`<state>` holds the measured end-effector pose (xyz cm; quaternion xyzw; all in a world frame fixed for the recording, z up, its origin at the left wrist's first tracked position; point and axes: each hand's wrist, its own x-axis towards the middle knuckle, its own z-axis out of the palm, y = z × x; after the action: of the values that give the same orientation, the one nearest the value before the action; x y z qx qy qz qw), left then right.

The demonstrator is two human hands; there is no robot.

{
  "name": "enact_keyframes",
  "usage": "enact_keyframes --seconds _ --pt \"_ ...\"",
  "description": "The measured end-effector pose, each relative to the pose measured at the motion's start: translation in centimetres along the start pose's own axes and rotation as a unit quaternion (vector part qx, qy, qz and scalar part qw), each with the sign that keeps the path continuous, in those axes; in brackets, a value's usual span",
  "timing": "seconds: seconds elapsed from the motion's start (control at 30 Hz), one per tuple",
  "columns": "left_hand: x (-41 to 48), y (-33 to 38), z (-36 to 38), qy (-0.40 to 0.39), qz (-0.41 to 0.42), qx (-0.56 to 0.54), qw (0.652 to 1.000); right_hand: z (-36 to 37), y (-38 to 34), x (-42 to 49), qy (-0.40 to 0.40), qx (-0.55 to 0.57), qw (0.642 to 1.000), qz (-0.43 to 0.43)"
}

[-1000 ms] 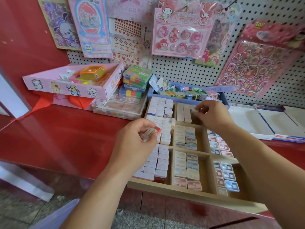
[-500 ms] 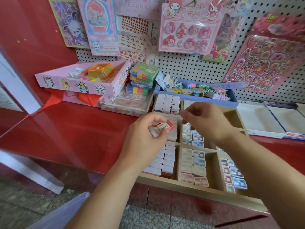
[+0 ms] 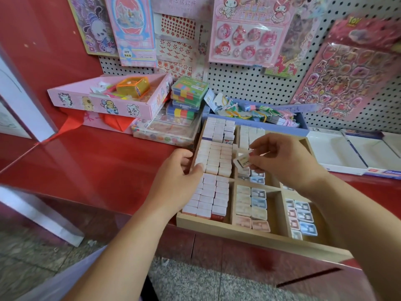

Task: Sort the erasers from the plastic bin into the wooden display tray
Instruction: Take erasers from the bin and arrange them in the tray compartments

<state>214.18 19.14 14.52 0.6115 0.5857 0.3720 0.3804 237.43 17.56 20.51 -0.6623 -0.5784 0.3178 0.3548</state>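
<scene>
The wooden display tray (image 3: 260,236) lies on the red desk (image 3: 86,166), its front end jutting over the desk's edge. Its left column is packed with rows of white erasers (image 3: 213,193); pastel erasers (image 3: 251,205) sit in the middle and right compartments. Behind it are a blue tray of tags (image 3: 303,130), a stack of coloured cases (image 3: 188,92) and a pink cardboard box (image 3: 99,103) with an orange clear box (image 3: 133,86) inside. White trays (image 3: 338,153) lie to the right. Sticker sheets (image 3: 351,77) hang on the pegboard (image 3: 249,85). A pale lilac plastic edge (image 3: 65,274) shows at the bottom left, too little to name.

The right hand (image 3: 286,161) pinches one labelled eraser (image 3: 243,161) between thumb and fingertips, above the tray's middle column; the hand hides the compartment under it. The left hand (image 3: 180,181) grips the tray's left wall, with its fingers curled down outside and its thumb on the white erasers just inside.

Half a second ago the left hand held a red-ended eraser up over the left column, with the right hand close beside it. Now the left hand is down at the wall with no eraser in it, and the right hand has one — no red end shows on it
</scene>
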Motion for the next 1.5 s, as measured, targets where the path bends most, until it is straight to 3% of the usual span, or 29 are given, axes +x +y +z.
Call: enact_keyframes --seconds 0.1,0.33,0.47,0.73,0.97,1.1,1.27,1.5 --pt "0.0 0.2 0.0 -0.011 0.005 0.003 1.0 0.4 0.6 -0.3 0.003 -0.048 0.999 -0.004" --pt "0.0 -0.3 0.1 -0.025 0.0 0.02 0.999 1.6 0.2 0.2 0.011 0.003 0.999 0.05" --pt "0.0 -0.5 -0.1 -0.034 -0.008 0.03 0.999 1.5 -0.4 -0.4 0.009 -0.03 0.999 0.041" --pt "-0.6 -0.8 -0.6 -0.048 -0.014 0.035 0.998 1.3 -1.9 -4.6 -0.128 -0.131 0.983 -0.019" --pt "-1.1 -1.5 -1.2 -0.05 -0.017 0.031 0.998 2.0 -2.3 -5.9 -0.154 -0.146 0.977 -0.009" --pt "-1.3 -1.9 -1.6 -0.052 -0.014 0.033 0.998 1.4 -2.1 -6.4 -0.075 -0.169 0.98 -0.08" --pt "-1.6 -2.0 -2.0 -0.069 -0.011 0.036 0.997 2.2 -2.0 -7.3 -0.137 -0.138 0.97 -0.143" --pt "-1.8 -1.8 -1.8 -0.07 -0.006 0.037 0.997 4.4 -1.1 -7.5 -0.069 -0.2 0.941 -0.264"
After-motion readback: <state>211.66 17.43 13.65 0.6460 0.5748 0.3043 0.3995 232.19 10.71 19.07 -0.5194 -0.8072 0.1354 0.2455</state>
